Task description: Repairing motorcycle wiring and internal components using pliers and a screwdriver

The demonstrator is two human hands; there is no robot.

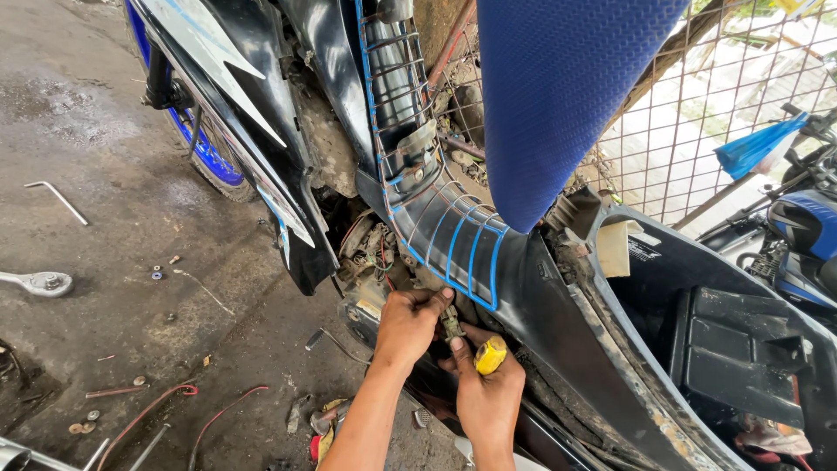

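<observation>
A black and blue motorbike (288,131) stands with its blue seat (558,96) tipped up and its side panels off. My left hand (408,324) pinches a small grimy metal part (451,321) just under the blue wire basket (436,218), beside exposed wires (377,253). My right hand (485,384) grips a yellow-handled screwdriver (490,354), and its fingers also touch the same small part. The screwdriver's tip is hidden behind the hands.
On the stained concrete floor lie a ratchet wrench (39,282), an L-shaped hex key (57,201), small washers (157,272) and red wires (148,410). The open under-seat compartment (732,349) is at right. A mesh fence (697,113) and another motorbike (806,227) stand behind.
</observation>
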